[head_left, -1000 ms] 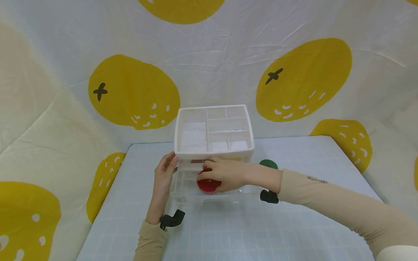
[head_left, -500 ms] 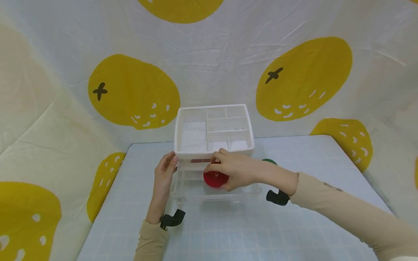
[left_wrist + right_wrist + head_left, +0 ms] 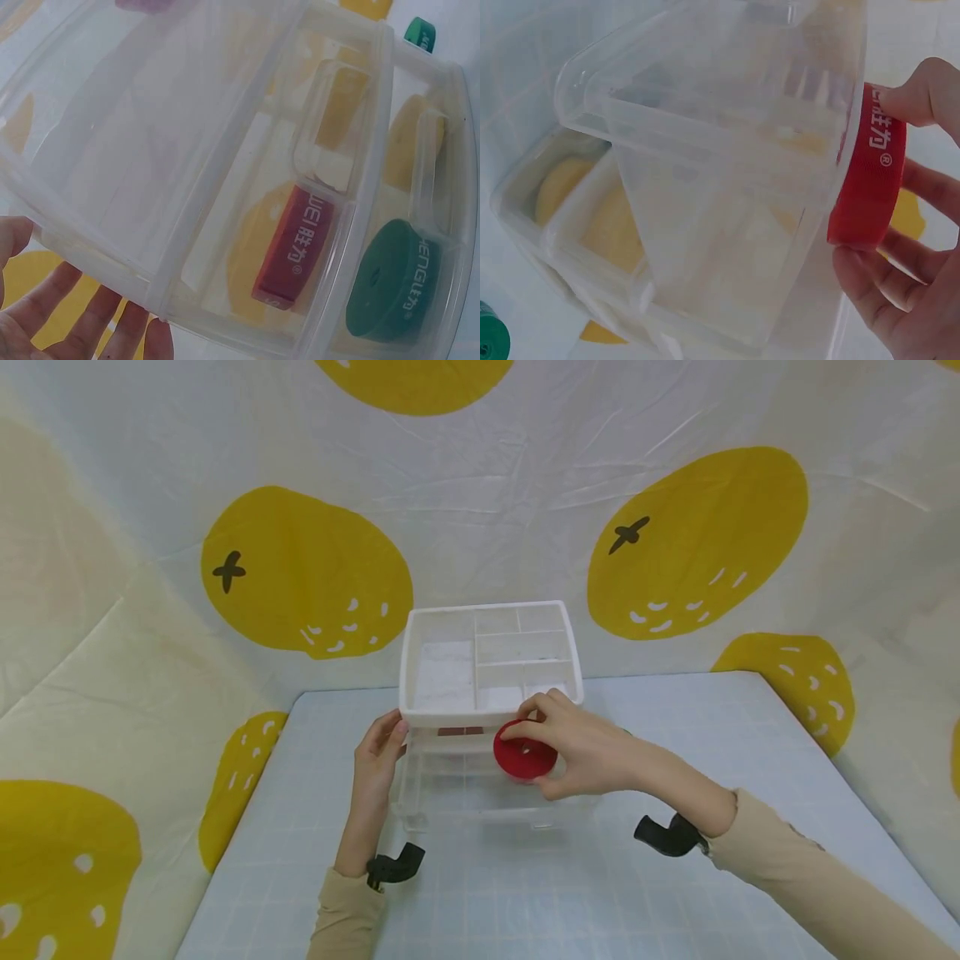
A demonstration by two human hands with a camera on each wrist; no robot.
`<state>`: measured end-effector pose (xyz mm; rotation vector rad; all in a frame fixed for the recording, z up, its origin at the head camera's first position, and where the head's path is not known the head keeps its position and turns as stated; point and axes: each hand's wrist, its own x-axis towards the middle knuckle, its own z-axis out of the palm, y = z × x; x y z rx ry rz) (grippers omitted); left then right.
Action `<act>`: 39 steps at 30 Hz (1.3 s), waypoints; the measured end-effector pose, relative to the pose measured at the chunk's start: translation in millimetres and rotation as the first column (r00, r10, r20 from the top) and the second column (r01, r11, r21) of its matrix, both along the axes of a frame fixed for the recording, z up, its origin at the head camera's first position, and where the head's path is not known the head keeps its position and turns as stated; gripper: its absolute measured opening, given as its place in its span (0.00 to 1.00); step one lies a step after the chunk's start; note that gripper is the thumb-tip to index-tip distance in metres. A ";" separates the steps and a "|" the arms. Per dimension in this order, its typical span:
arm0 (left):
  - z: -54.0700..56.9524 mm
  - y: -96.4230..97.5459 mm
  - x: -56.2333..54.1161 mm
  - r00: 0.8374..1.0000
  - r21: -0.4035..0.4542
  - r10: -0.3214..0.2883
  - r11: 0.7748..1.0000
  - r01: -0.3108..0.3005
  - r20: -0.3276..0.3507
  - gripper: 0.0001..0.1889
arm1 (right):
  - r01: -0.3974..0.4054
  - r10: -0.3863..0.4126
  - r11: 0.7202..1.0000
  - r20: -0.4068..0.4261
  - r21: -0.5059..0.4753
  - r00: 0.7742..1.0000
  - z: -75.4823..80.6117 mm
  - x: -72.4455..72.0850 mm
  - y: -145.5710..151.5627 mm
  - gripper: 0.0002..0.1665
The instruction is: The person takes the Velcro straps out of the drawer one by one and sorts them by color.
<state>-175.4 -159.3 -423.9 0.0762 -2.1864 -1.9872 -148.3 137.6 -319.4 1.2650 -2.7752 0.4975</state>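
In the head view my right hand (image 3: pixel 592 752) pinches a red roll of tape (image 3: pixel 525 750) with white lettering between thumb and fingers. The roll is above the right part of a clear pulled-out drawer (image 3: pixel 450 817); in the right wrist view the roll (image 3: pixel 870 176) appears beside the clear plastic wall. My left hand (image 3: pixel 377 756) rests against the left side of the white storage box (image 3: pixel 491 718), its fingers (image 3: pixel 101 319) nearly straight along the clear side. Through the clear lower drawer fronts, the left wrist view shows another red roll (image 3: pixel 294 251) and a green roll (image 3: pixel 394 281).
The box's top is a white divided tray (image 3: pixel 446 672). Another green roll (image 3: pixel 493 336) lies on the pale checked table (image 3: pixel 675 710) right of the box. A fabric with yellow fruit prints (image 3: pixel 495 510) hangs close behind.
My right hand has lifted the red roll from the pulled-out drawer and carried it to the right. The left hand and the box have stayed in place.
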 end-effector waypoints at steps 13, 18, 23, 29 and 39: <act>-0.4 -0.2 -1.1 1.000 -0.029 0.016 0.999 -0.016 0.015 0.22 | 0.122 -0.126 0.985 -0.018 -0.123 0.992 -10.1 14.1 43.4 0.43; -0.5 -0.3 -0.9 1.000 -0.021 0.013 1.000 -0.013 0.012 0.21 | 0.188 -0.187 0.969 0.024 -0.158 0.982 -15.7 17.6 57.8 0.46; -1.8 -0.5 -1.3 1.000 -0.004 -0.002 1.000 0.002 0.004 0.22 | 0.235 -0.238 0.948 0.011 -0.215 0.971 -24.7 19.4 74.4 0.42; -2.4 -0.9 -1.0 1.000 -0.006 -0.007 1.000 0.007 0.006 0.22 | 0.281 -0.290 0.922 0.006 -0.265 0.957 -39.1 21.1 93.2 0.43; -1.4 -0.5 -0.9 1.000 -0.007 -0.006 1.000 0.006 0.004 0.23 | 0.412 -0.399 0.857 0.106 -0.311 0.911 -67.5 25.6 113.7 0.45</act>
